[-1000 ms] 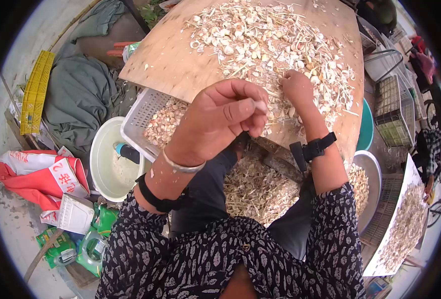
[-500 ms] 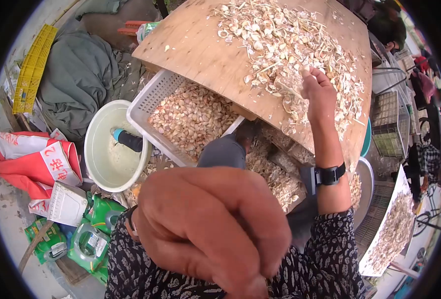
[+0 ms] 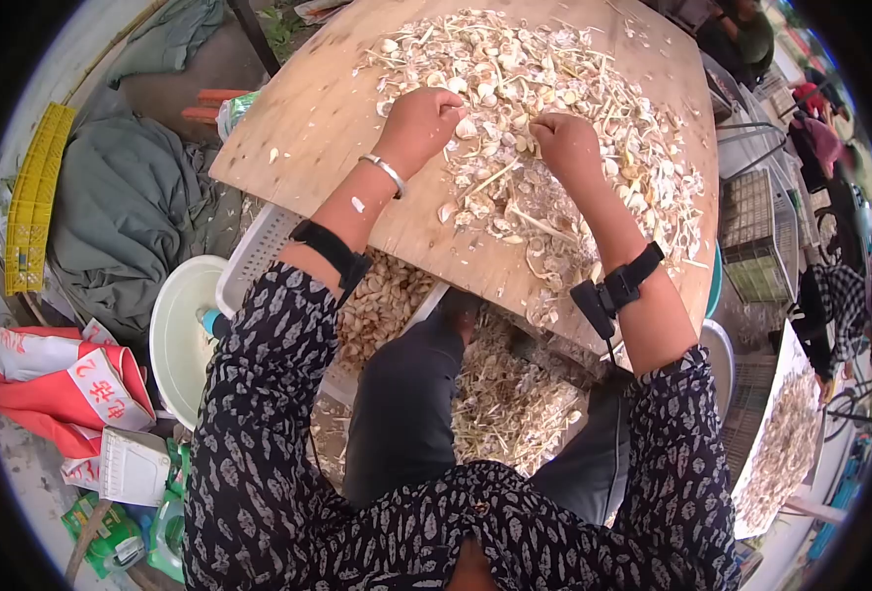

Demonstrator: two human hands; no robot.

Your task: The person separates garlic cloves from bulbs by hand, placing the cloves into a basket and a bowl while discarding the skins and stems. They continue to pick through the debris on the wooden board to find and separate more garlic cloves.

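A wooden board [image 3: 323, 103] bears a spread of garlic cloves, papery skins and dry stems [image 3: 515, 79]. My left hand [image 3: 418, 123] is at the left edge of this pile, fingers curled in and pinched. My right hand [image 3: 566, 146] hovers over or rests on the pile's middle, also pinched, its knuckles toward me. Whatever lies between the fingertips of either hand is hidden or too small to name. Below the board's near edge, a white crate [image 3: 259, 241] holds loose garlic cloves [image 3: 382, 300], partly covered by my left forearm.
Left of the crate stands a pale basin [image 3: 175, 335]. Garlic skins and stems [image 3: 515, 404] litter the ground between my knees. A red-and-white sack [image 3: 62, 394] and a yellow crate [image 3: 40, 197] lie left. At right, a white tray [image 3: 751, 492] carries more garlic; a person in checks [image 3: 835, 305] is beside it.
My left hand, blurred and close to the camera before, has moved forward to the pile. My right hand has shifted slightly left, staying at the garlic. The view has shifted too.
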